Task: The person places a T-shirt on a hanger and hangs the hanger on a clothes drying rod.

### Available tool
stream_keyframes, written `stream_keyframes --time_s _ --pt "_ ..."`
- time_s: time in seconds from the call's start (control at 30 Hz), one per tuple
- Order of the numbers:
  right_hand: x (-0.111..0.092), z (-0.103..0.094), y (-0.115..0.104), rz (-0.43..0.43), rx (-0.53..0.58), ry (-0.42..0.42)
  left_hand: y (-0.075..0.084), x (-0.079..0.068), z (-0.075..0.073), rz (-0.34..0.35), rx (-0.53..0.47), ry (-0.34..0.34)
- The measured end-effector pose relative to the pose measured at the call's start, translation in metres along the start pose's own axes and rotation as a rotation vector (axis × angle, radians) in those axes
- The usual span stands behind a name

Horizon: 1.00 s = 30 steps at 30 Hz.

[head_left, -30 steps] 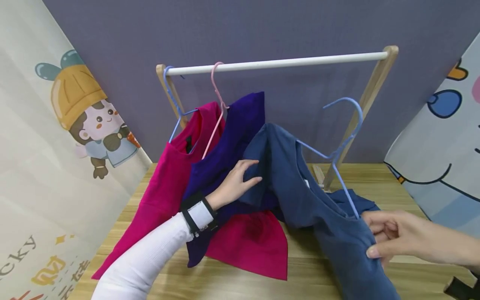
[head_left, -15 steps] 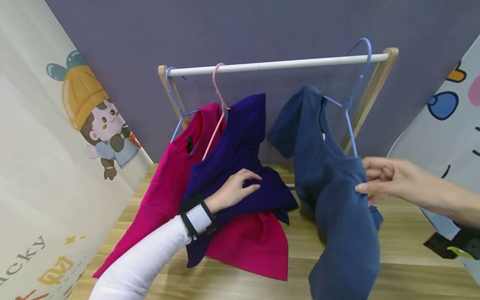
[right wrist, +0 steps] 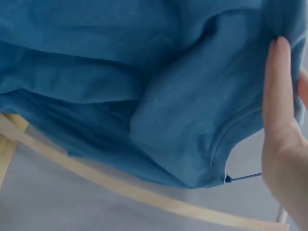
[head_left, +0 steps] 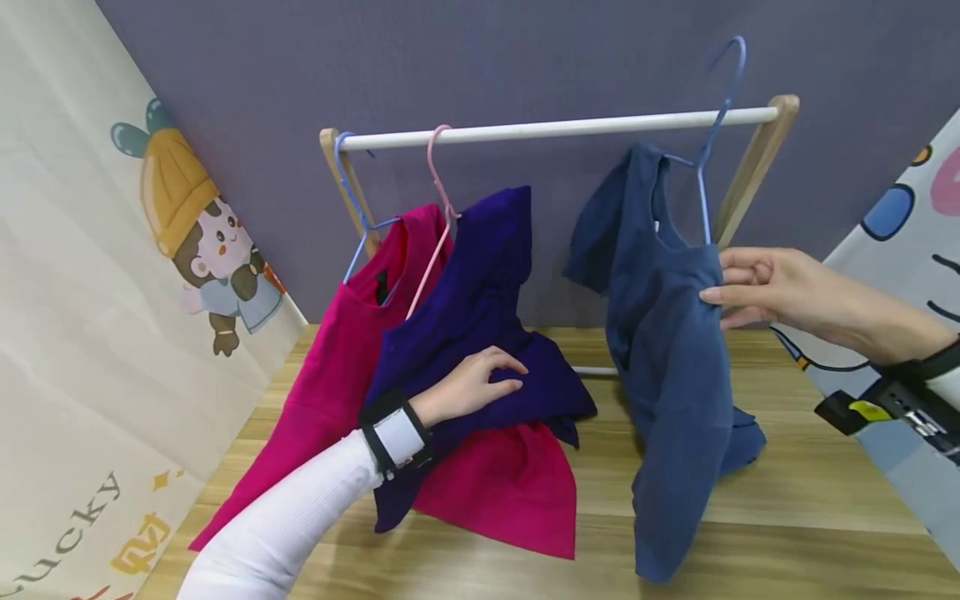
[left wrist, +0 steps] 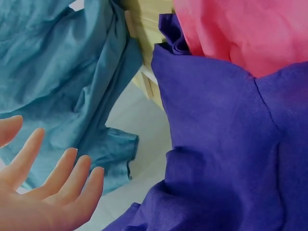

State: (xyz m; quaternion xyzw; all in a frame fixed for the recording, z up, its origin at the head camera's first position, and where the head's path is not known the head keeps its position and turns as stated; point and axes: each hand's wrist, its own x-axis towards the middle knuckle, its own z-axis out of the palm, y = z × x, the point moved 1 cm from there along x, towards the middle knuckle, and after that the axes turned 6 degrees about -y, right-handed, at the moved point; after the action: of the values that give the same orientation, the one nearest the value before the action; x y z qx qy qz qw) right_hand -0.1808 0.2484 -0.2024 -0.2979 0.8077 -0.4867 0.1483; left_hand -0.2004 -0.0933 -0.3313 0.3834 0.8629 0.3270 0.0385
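Observation:
My right hand [head_left: 780, 287] pinches the shoulder of a slate-blue T-shirt [head_left: 667, 358], together with the blue hanger [head_left: 703, 179] inside it. That hanger's hook stands higher than the white rail [head_left: 570, 127] and overlaps its right end in the head view. In the right wrist view, the thumb and fingers sit on either side of the blue cloth [right wrist: 173, 106]. My left hand [head_left: 472, 385] hovers with loosely bent fingers in front of a purple garment [head_left: 480, 275] and holds nothing. The purple garment hangs by a pink hanger [head_left: 437, 179].
A magenta garment [head_left: 322, 392] hangs at the rail's left end on another blue hanger [head_left: 352, 200], its lower part spread on the wooden table [head_left: 480, 575]. Wooden posts [head_left: 753, 171] carry the rail. A grey wall [head_left: 525, 50] stands close behind, with printed curtains [head_left: 67, 250] at the sides.
My right hand has raised the slate-blue T-shirt and its hanger from low in front up to the rail's right end. The left hand has stayed nearly still as the shirt moved away from it.

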Motion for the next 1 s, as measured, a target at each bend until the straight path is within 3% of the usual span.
stream_keyframes --time_s 0.2,0.4,0.63,0.83,1.0 --pt "0.000 -0.007 0.017 0.095 0.008 0.013 -0.001 0.000 0.003 0.010 0.018 -0.009" --pt "-0.001 -0.001 0.030 0.168 -0.009 0.010 0.001 0.000 0.006 0.015 0.013 -0.023" --pt "-0.003 0.010 0.035 0.167 -0.045 0.014 0.002 0.001 0.011 0.020 -0.005 -0.039" --pt "-0.009 0.013 0.033 0.318 -0.248 0.105 0.001 0.001 0.017 0.009 0.009 -0.050" --pt "-0.016 0.022 0.031 0.296 -0.397 0.197 0.004 0.000 0.022 -0.021 0.030 -0.077"
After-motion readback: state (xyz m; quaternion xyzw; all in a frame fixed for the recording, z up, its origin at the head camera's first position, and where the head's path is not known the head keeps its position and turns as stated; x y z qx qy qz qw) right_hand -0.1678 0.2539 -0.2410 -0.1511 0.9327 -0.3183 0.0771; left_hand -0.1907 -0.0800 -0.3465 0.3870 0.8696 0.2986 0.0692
